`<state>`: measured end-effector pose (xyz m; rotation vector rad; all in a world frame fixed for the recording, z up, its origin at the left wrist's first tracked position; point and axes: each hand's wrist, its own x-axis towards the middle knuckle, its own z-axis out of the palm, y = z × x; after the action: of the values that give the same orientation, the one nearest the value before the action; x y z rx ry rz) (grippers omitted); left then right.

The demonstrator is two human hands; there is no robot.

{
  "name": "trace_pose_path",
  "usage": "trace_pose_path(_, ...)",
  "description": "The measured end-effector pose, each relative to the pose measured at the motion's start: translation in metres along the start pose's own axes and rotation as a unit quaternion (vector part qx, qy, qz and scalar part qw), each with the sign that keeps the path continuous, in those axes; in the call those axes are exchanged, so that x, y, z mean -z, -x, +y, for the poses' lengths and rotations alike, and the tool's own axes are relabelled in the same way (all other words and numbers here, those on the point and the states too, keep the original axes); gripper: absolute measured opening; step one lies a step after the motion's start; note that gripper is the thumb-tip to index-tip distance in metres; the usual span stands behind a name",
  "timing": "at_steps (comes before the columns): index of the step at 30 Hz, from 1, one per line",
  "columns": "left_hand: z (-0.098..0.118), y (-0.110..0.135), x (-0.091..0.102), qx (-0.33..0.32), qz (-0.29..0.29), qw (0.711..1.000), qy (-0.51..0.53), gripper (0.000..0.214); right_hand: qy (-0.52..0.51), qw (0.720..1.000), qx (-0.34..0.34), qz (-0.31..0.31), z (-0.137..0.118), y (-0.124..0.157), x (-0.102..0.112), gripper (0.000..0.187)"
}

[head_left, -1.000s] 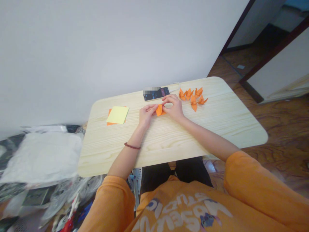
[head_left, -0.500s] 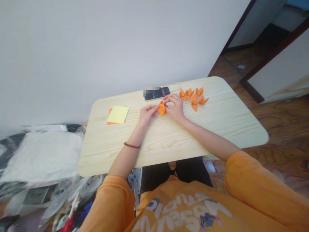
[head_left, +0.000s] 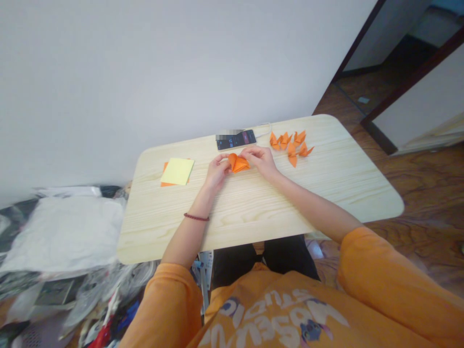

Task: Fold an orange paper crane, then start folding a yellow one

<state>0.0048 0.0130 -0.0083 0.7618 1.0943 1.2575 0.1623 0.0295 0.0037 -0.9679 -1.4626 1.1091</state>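
Observation:
Both my hands pinch a folded piece of orange origami paper (head_left: 238,164) just above the middle of the wooden table (head_left: 261,222). My left hand (head_left: 217,172) grips its left end, and my right hand (head_left: 259,161) holds its right end. Several finished orange paper cranes (head_left: 291,145) stand to the right of my right hand. A smartphone (head_left: 236,140) lies just beyond my hands, with its screen lit and a white cable (head_left: 264,129) attached. Left of my hands, a yellow sticky note pad (head_left: 177,171) rests on orange paper sheets (head_left: 165,168).
A white wall (head_left: 145,82) rises behind the table. Plastic bags and a white cushion-like bundle (head_left: 61,237) are heaped on the lower left. A wooden floor (head_left: 427,183) and a doorway (head_left: 384,63) are on the right. My orange sleeves and dark trousers show below.
The orange paper has gone from a narrow upright fold to a wider, flatter shape. My hands have spread slightly along it, and my left hand sits a little lower.

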Motion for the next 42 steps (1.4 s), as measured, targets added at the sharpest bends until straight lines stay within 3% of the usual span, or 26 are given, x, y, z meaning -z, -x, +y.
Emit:
trace_pose_path(8,0.003,0.001,0.001,0.019,-0.018,0.999,-0.025,0.016,-0.112,0.985,-0.118,-0.049,0.005,-0.006,0.006,0.023)
trace_pose_path(12,0.005,0.002,0.001,0.025,-0.037,0.999,-0.031,0.019,-0.137,0.976,-0.139,-0.095,0.005,-0.006,0.008,0.034)
trace_pose_path(23,0.006,0.002,0.003,0.037,-0.049,0.998,-0.014,0.018,-0.144,0.964,-0.168,-0.149,0.006,-0.003,0.009,0.029)
trace_pose_path(30,0.007,0.003,0.006,0.052,-0.05,0.997,0.011,0.024,-0.147,0.962,-0.187,-0.132,0.007,-0.002,0.008,0.029)
trace_pose_path(35,0.006,0.006,0.004,-0.001,-0.05,0.999,-0.01,0.03,-0.159,0.96,-0.206,-0.099,0.007,-0.003,0.007,0.028)
trace_pose_path(42,0.006,0.007,-0.001,-0.097,-0.028,0.992,-0.079,0.019,-0.181,0.957,-0.216,-0.071,0.012,-0.006,0.008,0.031)
